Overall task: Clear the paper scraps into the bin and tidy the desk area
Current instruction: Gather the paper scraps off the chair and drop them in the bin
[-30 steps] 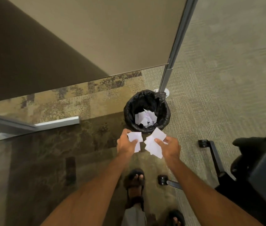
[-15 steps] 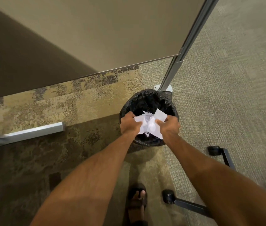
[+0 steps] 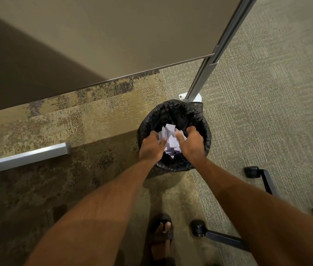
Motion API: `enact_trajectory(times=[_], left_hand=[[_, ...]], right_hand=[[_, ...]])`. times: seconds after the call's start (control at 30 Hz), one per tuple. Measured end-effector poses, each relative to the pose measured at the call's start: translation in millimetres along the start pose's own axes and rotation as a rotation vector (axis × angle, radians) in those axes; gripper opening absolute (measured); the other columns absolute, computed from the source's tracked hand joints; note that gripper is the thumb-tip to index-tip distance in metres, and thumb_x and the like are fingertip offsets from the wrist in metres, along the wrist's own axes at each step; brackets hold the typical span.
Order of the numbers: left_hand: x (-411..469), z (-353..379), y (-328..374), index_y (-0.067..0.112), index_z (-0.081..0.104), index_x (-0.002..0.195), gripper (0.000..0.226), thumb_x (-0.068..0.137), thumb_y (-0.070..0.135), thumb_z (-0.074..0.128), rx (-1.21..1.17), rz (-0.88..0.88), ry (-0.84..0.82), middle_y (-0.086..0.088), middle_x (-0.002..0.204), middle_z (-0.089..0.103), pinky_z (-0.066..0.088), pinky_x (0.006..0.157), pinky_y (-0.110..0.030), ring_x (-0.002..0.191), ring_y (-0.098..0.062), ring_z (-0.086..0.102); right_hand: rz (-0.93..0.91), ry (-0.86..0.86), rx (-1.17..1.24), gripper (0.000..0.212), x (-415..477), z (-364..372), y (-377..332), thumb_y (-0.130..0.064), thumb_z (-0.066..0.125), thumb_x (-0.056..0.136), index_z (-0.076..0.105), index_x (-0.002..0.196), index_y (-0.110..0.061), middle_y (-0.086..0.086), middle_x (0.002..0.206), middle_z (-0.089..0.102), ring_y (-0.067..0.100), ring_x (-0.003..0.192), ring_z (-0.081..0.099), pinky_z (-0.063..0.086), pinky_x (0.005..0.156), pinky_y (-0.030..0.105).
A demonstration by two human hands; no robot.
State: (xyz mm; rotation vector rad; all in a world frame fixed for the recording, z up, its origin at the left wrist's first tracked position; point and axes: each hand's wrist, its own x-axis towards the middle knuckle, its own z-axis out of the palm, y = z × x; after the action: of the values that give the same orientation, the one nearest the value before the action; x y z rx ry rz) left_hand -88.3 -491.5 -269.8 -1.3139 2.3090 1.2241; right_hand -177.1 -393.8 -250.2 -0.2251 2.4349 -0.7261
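A small round bin lined with a black bag stands on the carpet beside a metal partition post. Both my hands reach down into its mouth. My left hand and my right hand press a bunch of white paper scraps between them, fingers closed on the sheets. More white scraps show lower down between my wrists, inside the bin. The bottom of the bin is hidden by my hands.
A beige partition panel and its grey post rise behind the bin. A metal desk foot lies at the left. Black chair legs with casters stand at the right. My sandalled foot is below.
My hands moved forward from in front of the bin to inside its mouth, bringing the scraps together. The view has moved closer to the bin.
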Motion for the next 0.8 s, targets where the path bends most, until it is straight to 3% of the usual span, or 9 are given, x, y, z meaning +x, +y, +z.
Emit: enact_trajectory(times=[0.1, 0.17, 0.23, 0.43, 0.8], left_hand=[[-21.5, -5.9, 2.0, 0.009, 0.047, 0.129, 0.04, 0.097, 0.031, 0.052, 0.137, 0.13, -0.005, -0.012, 0.128, 0.055, 0.045, 0.091, -0.038, 0.118, -0.029, 0.052], [-35.2, -9.8, 4.6, 0.008, 0.038, 0.139, 0.048, 0.098, 0.03, 0.05, 0.27, 0.191, -0.004, -0.014, 0.148, 0.039, 0.032, 0.112, -0.043, 0.137, -0.03, 0.034], [-49.7, -12.1, 6.4, 0.01, 0.028, 0.147, 0.054, 0.1, 0.032, 0.045, 0.358, 0.214, 0.007, -0.011, 0.158, 0.021, 0.016, 0.12, -0.044, 0.147, -0.028, 0.017], [-108.0, -2.0, 11.4, 0.016, 0.016, 0.151, 0.064, 0.099, 0.048, 0.033, 0.462, 0.265, 0.035, -0.005, 0.162, 0.006, 0.002, 0.12, -0.046, 0.149, -0.027, 0.002], [-216.5, 12.6, 28.7, 0.016, 0.019, 0.151, 0.071, 0.095, 0.059, 0.017, 0.537, 0.259, 0.063, -0.005, 0.162, 0.003, 0.0, 0.121, -0.046, 0.149, -0.023, -0.001]], right_hand=[[-0.184, -0.018, -0.18, 0.053, -25.6, -8.8, 2.9, -0.043, 0.051, 0.094, 0.043, 0.13, -0.005, 0.016, 0.13, 0.051, 0.032, 0.122, 0.047, 0.043, 0.097, 0.043], [-0.28, 0.03, -0.288, 0.056, -43.0, -14.3, 7.1, -0.045, 0.044, 0.096, 0.039, 0.135, -0.004, 0.016, 0.14, 0.045, 0.03, 0.132, 0.039, 0.034, 0.109, 0.044], [-0.283, 0.049, -0.357, 0.061, -60.4, -19.4, 11.9, -0.047, 0.037, 0.098, 0.031, 0.142, -0.006, 0.015, 0.151, 0.033, 0.029, 0.142, 0.026, 0.021, 0.117, 0.047], [-0.295, -0.005, -0.45, 0.068, -111.5, -38.5, 32.9, -0.052, 0.028, 0.098, 0.013, 0.151, -0.012, 0.008, 0.161, 0.01, 0.027, 0.148, 0.004, 0.006, 0.121, 0.046], [-0.343, 0.082, -0.585, 0.069, -201.6, -94.0, 76.6, -0.057, 0.022, 0.096, 0.014, 0.152, -0.017, 0.011, 0.161, 0.007, 0.032, 0.148, 0.005, 0.002, 0.118, 0.055]])
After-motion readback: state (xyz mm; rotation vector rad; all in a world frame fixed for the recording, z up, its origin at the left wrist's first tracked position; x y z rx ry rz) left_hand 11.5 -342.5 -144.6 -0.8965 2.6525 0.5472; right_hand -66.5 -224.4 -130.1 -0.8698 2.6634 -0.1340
